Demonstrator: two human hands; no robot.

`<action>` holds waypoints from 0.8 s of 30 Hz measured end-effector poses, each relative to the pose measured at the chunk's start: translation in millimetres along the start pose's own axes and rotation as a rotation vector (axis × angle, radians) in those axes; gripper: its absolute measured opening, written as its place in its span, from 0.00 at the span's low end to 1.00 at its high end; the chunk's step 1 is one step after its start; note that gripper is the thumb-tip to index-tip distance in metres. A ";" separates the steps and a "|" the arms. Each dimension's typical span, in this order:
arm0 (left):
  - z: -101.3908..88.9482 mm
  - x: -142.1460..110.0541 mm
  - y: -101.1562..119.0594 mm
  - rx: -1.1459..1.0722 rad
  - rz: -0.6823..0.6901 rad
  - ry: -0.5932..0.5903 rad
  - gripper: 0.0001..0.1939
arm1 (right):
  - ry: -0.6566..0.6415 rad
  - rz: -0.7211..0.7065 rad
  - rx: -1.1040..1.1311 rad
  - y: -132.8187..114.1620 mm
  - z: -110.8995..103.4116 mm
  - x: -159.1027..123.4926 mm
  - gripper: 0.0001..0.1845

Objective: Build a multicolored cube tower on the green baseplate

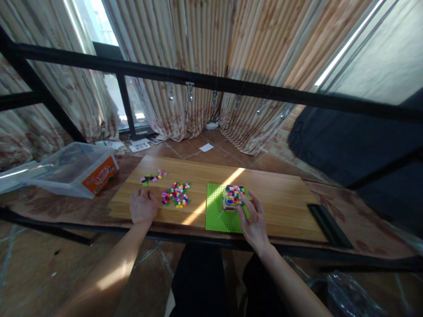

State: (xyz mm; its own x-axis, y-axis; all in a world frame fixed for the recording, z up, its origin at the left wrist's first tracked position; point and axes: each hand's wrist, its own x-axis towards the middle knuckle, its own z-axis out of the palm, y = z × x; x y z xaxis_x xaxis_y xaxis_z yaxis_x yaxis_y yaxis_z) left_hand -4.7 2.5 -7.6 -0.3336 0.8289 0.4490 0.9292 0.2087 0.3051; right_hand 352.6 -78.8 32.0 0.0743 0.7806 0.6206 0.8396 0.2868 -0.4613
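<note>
My left hand (143, 207) rests on the wooden board with its fingers curled in; whatever they may hold is hidden. It lies left of a loose pile of small coloured toy bricks (176, 193) and just below a smaller scatter of bricks (153, 177). On a green studded baseplate (214, 220) stands a layered, multicoloured brick stack (231, 199). My right hand (255, 222) is at the right side of this stack, its thumb and fingers apart, fingertips at the stack's edge. No separate brick shows between them.
A clear plastic box (72, 171) with an orange label stands left of the wooden board (284, 193). At the board's right end lies a dark, flat bar (330, 225). A black metal rail (211, 80) with hanging clips crosses beyond the board, before striped curtains (198, 39).
</note>
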 end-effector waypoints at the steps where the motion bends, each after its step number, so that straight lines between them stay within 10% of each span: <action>1: 0.3 -0.1 0.1 -0.006 -0.008 0.000 0.17 | 0.022 0.008 0.019 -5.5 -3.6 0.4 0.21; 13: -6.5 -2.9 7.4 -0.041 -0.044 -0.048 0.15 | -0.260 -0.077 0.291 -76.1 36.9 -44.6 0.13; 24: -8.4 -4.5 8.9 -0.075 -0.056 -0.062 0.14 | -0.355 -0.140 0.166 -96.7 102.9 -2.2 0.12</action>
State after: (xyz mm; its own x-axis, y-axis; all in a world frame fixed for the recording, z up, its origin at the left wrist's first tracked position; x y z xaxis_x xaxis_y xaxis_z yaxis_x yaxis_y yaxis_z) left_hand 3.7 -3.7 0.1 -0.3723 0.8478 0.3777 0.8940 0.2184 0.3913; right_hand 215.9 -51.2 10.0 -0.2489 0.8626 0.4405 0.7284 0.4664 -0.5018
